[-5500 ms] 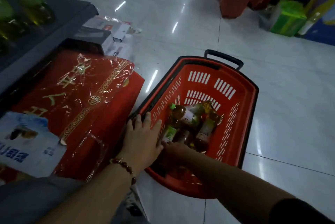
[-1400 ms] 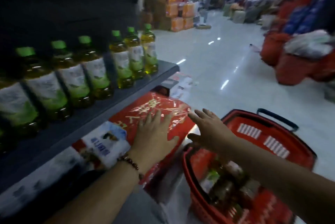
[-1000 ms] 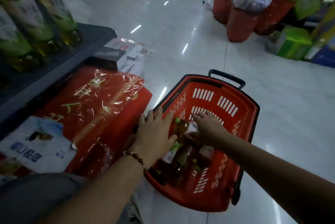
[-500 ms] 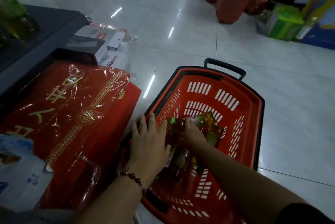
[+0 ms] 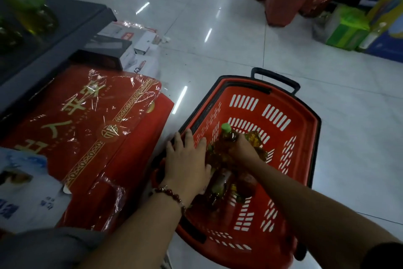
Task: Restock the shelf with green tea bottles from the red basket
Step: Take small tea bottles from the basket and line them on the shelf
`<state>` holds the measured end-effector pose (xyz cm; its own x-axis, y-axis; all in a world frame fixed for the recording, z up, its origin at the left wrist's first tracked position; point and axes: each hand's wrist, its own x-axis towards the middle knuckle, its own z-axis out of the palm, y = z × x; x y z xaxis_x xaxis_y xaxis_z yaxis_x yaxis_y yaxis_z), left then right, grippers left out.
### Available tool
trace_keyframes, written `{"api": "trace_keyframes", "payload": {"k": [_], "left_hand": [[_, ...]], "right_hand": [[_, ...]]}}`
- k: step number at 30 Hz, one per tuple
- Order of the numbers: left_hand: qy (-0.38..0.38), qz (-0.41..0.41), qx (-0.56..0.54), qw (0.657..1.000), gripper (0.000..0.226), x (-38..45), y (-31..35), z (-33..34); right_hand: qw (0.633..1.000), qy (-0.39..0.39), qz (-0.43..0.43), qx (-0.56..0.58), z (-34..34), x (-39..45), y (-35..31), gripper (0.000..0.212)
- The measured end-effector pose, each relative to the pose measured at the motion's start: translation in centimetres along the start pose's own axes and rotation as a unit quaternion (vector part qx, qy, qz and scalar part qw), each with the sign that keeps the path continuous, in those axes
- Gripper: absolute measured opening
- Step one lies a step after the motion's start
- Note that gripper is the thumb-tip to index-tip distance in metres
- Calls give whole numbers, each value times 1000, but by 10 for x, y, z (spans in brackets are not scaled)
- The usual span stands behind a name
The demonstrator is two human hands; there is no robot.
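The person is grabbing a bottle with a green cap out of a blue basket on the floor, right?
Almost. The basket is red, not blue, as the head view shows. The rest holds: it sits on the floor, and the right hand grips a bottle with a green cap inside it, while the left hand rests on the basket's near rim.

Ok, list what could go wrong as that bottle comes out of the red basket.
1. The right hand grips one green-capped bottle in a loose pile; lifting it may roll the other bottles.
2. The left hand rests flat on the red basket rim; leaning could tip or slide it on the glossy floor.
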<state>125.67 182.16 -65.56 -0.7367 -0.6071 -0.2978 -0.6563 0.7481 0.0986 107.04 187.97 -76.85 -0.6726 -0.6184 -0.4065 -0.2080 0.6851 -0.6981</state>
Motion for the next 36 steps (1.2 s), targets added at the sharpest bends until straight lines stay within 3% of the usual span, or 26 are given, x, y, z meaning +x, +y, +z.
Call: {"api": "trace_keyframes", "payload": {"k": [4, 8, 10, 13, 15, 18, 24, 29, 32, 36], "left_hand": [[5, 4, -55, 998, 75, -7, 9, -8], [-3, -1, -169, 986, 77, -25, 8, -17], [-26, 5, -287, 957, 79, -36, 6, -26], [-53, 20, -465, 883, 82, -53, 7, -39], [-56, 27, -515, 855, 85, -61, 6, -45], [-48, 39, -537, 841, 85, -74, 5, -48], [39, 48, -610, 790, 62, -105, -6, -55], [101, 14, -678, 728, 46, -137, -30, -65], [149, -4, -706, 692, 36, -164, -52, -69], [212, -33, -707, 674, 49, -209, -84, -74]], "right_hand": [[983, -47, -43, 172, -36, -44, -28, 11], [966, -110, -39, 231, -64, -81, -42, 26], [962, -146, -43, 226, -77, -98, -50, 36], [954, -199, -65, 214, -93, -127, -66, 43], [950, -220, -81, 205, -99, -146, -77, 44], [951, -222, -109, 188, -100, -175, -97, 52], [954, -200, -158, 156, -91, -221, -131, 74], [944, -232, -175, 158, -74, -246, -139, 56], [930, -283, -200, 124, -49, -266, -144, 61], [899, -306, -272, 153, -8, -289, -163, 63]]}}
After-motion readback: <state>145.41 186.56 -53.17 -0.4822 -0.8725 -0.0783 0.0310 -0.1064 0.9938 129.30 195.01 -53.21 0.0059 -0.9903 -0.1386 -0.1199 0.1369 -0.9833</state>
